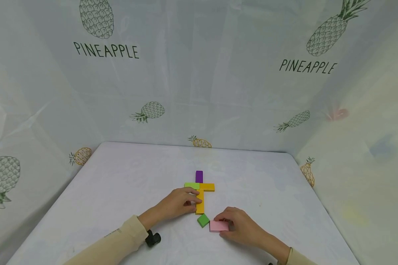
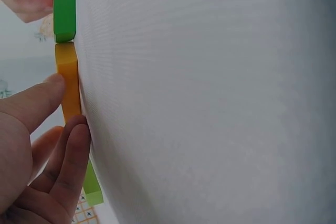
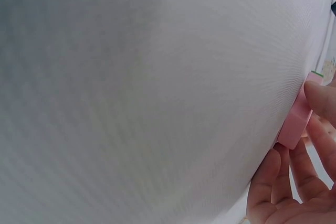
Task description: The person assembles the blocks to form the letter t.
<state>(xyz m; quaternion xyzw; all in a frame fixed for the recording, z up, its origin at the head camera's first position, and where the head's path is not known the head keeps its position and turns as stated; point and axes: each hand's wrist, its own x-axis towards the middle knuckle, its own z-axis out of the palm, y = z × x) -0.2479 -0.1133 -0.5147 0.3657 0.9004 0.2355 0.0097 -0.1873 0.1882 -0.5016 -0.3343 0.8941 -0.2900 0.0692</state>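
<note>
My left hand (image 1: 179, 202) rests against the left side of an upright yellow block (image 1: 200, 207), its thumb and fingertips touching it. A lime green block (image 1: 189, 184) lies just beyond the fingers, partly covered by them in the left wrist view. My right hand (image 1: 241, 226) pinches a pink block (image 1: 215, 226) between thumb and fingers, low at the table surface. The pink block's left end meets a corner of a green block (image 1: 203, 221), which sits turned like a diamond below the yellow block. In the right wrist view the thumb lies along the pink block (image 3: 296, 121).
A second yellow block (image 1: 208, 187) lies crosswise beside the lime green one, with a purple block (image 1: 199, 176) standing out above them. All lie on a white table (image 1: 146, 165). A pineapple-print curtain (image 1: 199, 73) hangs behind and at both sides.
</note>
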